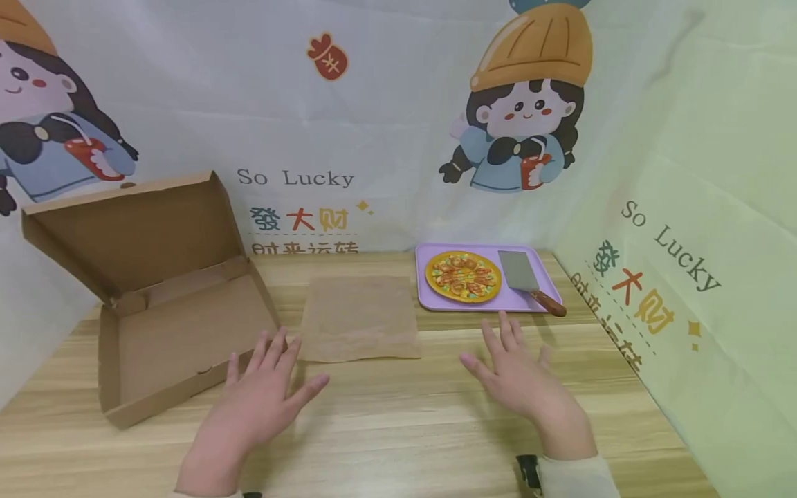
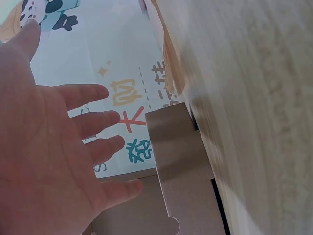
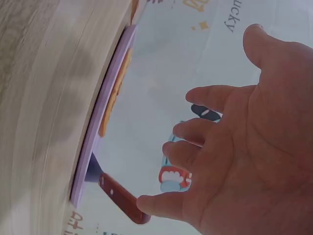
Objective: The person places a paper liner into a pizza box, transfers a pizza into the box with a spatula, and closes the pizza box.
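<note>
My left hand (image 1: pixel 255 401) hovers palm down with spread fingers beside the front right corner of an open cardboard pizza box (image 1: pixel 187 328), holding nothing. Its lid (image 1: pixel 140 238) leans back, raised. In the left wrist view the box's front wall (image 2: pixel 181 161) stands beyond the fingertips. My right hand (image 1: pixel 523 380), fingers spread and bare of any object, is just in front of a purple tray (image 1: pixel 426 297). On that tray lie a pizza (image 1: pixel 463 277) and a spatula (image 1: pixel 518 270), whose brown wooden handle (image 3: pixel 120 196) juts past the tray's near right edge.
A sheet of brown paper (image 1: pixel 361 318) lies flat between the box and the tray. Printed cloth (image 1: pixel 398 124) hangs behind the wooden table (image 1: pixel 386 436), and more cloth (image 1: pixel 703 228) closes off the right side.
</note>
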Motion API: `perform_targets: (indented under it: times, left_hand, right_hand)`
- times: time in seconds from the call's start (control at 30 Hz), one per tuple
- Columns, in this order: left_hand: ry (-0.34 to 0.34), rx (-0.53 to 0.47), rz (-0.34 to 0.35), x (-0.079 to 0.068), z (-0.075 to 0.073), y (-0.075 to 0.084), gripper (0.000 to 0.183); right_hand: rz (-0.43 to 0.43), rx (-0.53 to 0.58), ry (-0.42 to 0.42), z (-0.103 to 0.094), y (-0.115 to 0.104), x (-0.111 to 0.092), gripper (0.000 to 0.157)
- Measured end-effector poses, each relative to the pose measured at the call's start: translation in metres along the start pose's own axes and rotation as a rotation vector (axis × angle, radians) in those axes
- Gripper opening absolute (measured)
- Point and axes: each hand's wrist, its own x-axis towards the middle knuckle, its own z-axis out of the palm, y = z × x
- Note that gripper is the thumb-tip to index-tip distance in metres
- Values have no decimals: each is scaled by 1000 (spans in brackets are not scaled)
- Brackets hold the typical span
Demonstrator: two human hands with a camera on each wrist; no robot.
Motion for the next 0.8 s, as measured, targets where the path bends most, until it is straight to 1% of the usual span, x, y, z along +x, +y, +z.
perform_targets:
  times: [0.1,0.2,0.37,0.53,0.67,0.8]
  left_hand:
    - [3,2,9,1,-1,0,98]
    - [-1,-9,34,3,-3,2,95]
    - [-40,-32,62,6,-6,5,94]
    - [-111,-49,33,12,-8,5,95]
    - [-178,-25,0,16,-10,4,94]
    - [-206,4,-10,19,-9,2,92]
  right_hand:
    - [-43,4,1,2,-5,5,85]
    - [-85,8,-7,6,-9,12,84]
    - [-124,-18,-56,11,-17,21,87]
    - [-152,-74,-109,13,-31,30,91]
    - [-167,-117,-159,17,-43,35,90]
    - [-191,-165,-193,25,-50,40,89]
